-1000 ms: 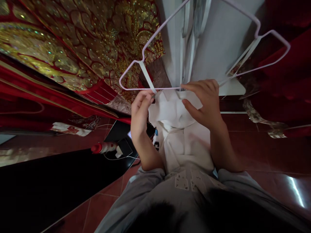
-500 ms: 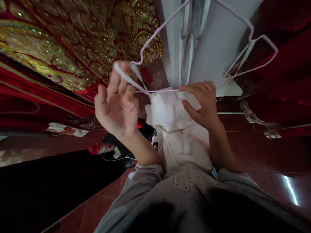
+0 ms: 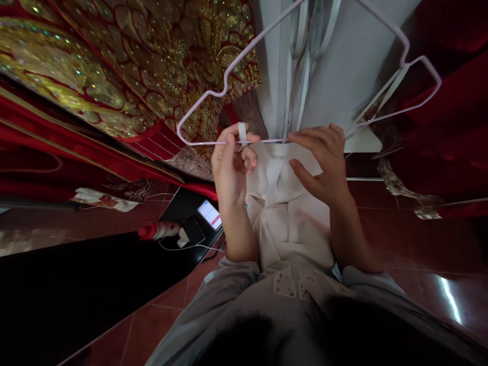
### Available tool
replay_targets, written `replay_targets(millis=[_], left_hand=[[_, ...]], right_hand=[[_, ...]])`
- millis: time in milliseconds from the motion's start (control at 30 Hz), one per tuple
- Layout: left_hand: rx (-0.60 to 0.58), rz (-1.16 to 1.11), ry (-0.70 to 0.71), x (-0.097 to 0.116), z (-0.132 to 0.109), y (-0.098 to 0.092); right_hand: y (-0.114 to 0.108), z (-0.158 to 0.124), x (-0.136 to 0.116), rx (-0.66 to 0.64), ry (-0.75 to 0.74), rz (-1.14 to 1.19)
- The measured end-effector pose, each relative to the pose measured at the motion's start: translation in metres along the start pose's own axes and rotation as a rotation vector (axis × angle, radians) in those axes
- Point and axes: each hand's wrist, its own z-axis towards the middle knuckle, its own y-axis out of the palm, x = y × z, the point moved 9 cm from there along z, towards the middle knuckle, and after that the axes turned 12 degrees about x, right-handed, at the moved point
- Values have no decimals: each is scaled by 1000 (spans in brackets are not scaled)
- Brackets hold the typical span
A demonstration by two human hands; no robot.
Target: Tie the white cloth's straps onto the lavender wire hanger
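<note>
A pale pink wire hanger (image 3: 244,56) spans the upper middle, its lower bar running between my hands. My left hand (image 3: 234,162) is closed around a white strap (image 3: 242,133), which loops over its fingers beside the bar near the hanger's left end. My right hand (image 3: 318,160) lies at the bar's middle, fingertips against the bar and the top of a cream garment (image 3: 282,203), thumb apart from the fingers. The garment hangs down in front of my body. Another thin white strap (image 3: 385,91) loops over the hanger's right shoulder.
Gold-sequined red clothing (image 3: 183,56) hangs at the left, dark red cloth (image 3: 457,122) at the right. A black table (image 3: 95,284) at lower left holds a phone (image 3: 209,214), a red-capped bottle (image 3: 158,231) and a cable. A pale panel (image 3: 354,76) stands behind the hanger.
My left hand has moved right and down to the hanger's bar, its fingers curling in. The strap has come off the hanger's left end. The phone now shows. My right hand has barely moved.
</note>
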Motion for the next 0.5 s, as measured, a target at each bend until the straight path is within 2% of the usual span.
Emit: replay_targets(millis=[33,133,167,200,267,333,400,500], left_hand=[[-4,-25,12,1,-3,5],[-26,-78,40,5,-5,12],[-39,-86,43,5,-5,12],[-53,-90,43,5,-4,13],[-70,-85,38,3,-3,13],[-62,-50,25,-1,-2,11],[-32,-13,24,-3,-1,8],[30,35,55,-4,1,2]], right_hand=[[-11,0,5,103,16,26],[-54,-11,44,586,142,143],[-62,-18,63,697,215,193],[-64,-22,79,740,293,239],[-56,-22,101,661,427,312],[-48,-19,103,547,507,366],[-49,-16,88,496,517,368],[-56,-10,59,486,492,333]])
